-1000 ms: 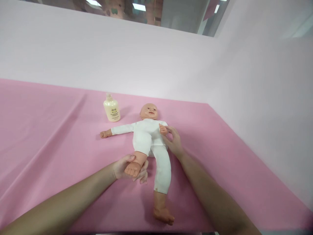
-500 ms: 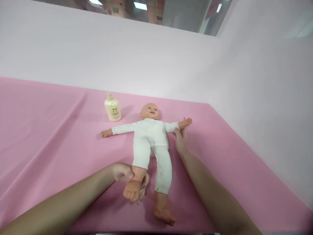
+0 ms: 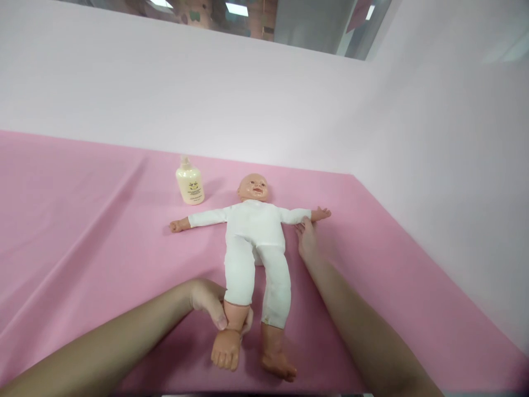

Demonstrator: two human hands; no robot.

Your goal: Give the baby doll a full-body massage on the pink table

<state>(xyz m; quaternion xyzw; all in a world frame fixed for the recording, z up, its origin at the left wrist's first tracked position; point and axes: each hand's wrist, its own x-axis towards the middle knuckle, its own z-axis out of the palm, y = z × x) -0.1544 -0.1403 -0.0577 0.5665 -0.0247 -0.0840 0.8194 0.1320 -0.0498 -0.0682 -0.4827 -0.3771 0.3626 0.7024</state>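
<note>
Doll (image 3: pixel 254 242) lay face up at mid-frame on the pink table (image 3: pixel 82 220). The left hand (image 3: pixel 210 300) had its fingers closed round the lower leg. The right hand (image 3: pixel 306 240) rested open against the sleeve. A hard pull on that leg might drag the doll askew or strain its joint.

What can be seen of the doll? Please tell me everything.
The doll is a bald, plastic-looking baby in a white suit, hands and feet bare. It lies face up on the pink cloth, arms spread, legs toward the camera. A cream bottle stands beside its head, apart. The left hand grips one lower leg above the foot; the right hand touches the opposite sleeve.
</note>
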